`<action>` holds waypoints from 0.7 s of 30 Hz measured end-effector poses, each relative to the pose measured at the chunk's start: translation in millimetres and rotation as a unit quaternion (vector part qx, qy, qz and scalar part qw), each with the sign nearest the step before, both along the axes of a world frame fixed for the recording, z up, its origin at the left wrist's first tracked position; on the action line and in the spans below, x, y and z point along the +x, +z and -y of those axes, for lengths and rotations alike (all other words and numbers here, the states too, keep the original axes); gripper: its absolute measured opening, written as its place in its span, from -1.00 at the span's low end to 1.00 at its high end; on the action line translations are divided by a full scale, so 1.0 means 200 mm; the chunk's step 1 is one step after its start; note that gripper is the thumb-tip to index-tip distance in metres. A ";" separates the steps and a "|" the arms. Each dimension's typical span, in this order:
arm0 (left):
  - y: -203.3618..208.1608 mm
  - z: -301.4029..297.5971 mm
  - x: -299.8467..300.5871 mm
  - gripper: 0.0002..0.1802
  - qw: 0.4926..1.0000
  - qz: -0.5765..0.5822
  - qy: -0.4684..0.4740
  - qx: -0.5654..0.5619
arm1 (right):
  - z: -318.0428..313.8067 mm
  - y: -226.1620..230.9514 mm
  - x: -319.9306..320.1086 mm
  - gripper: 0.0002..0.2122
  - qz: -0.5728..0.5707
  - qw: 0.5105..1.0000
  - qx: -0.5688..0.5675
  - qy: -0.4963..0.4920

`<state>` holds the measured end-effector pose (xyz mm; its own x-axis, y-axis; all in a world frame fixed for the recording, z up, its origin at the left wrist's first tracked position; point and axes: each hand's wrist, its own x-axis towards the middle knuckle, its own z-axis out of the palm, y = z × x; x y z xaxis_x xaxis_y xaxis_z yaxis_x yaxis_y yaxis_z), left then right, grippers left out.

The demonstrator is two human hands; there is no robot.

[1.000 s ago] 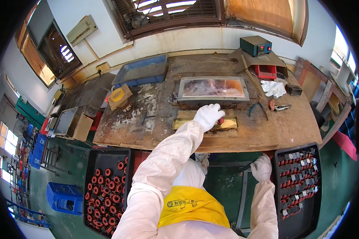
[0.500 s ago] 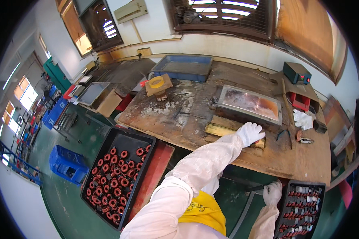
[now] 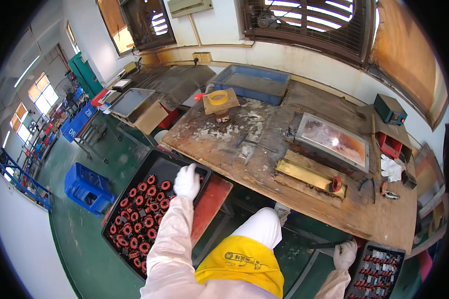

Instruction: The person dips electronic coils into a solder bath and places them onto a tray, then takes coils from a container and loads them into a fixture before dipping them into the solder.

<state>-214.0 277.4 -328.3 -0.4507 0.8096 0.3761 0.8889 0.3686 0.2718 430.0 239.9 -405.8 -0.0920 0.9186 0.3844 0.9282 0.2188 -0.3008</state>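
My left hand (image 3: 187, 182), in a white glove, is over the upper right part of a black tray (image 3: 154, 162) of copper-wound ring coils (image 3: 139, 212). Its fingers point down and the fingertips are hidden, so I cannot tell whether it grips a coil. Low on the right, my gloved right hand (image 3: 344, 255) is closed round a dark bar-like thing (image 3: 322, 245), which sticks out to its left. On the table, one ring coil (image 3: 336, 184) rests at the right end of a narrow brass-coloured trough (image 3: 304, 173).
Behind the trough lies a framed metal-faced pan (image 3: 332, 140). Pliers (image 3: 368, 184), a white glove (image 3: 391, 168) and a green box with lights (image 3: 390, 109) are at the right. Another black tray (image 3: 376, 271) holds rows of coils. A blue tray (image 3: 254, 82) stands at the back.
My left hand has left the trough and swung left to the coil tray, and a coil now shows at the trough's right end. My right hand keeps its hold. The view has shifted.
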 end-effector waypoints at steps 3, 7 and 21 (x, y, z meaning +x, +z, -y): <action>-0.18 0.18 -0.21 -0.44 0.983 0.028 0.045 -0.177 | -0.01 -0.01 -0.01 -0.91 0.023 1.000 0.017 0.001; -0.27 0.20 -0.19 -0.40 0.969 0.097 0.063 -0.218 | 0.01 0.00 -0.02 -0.91 0.031 0.999 0.029 0.003; -0.16 0.05 -0.40 -0.10 0.908 0.331 0.077 -0.244 | 0.00 -0.02 -0.02 -0.89 0.023 0.998 0.052 0.011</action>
<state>-294.9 266.9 -359.5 -0.5703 0.7148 -0.4048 0.5173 0.6953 0.4989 426.9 240.6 -410.1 -0.1322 0.8715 0.4722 0.9349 0.2680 -0.2328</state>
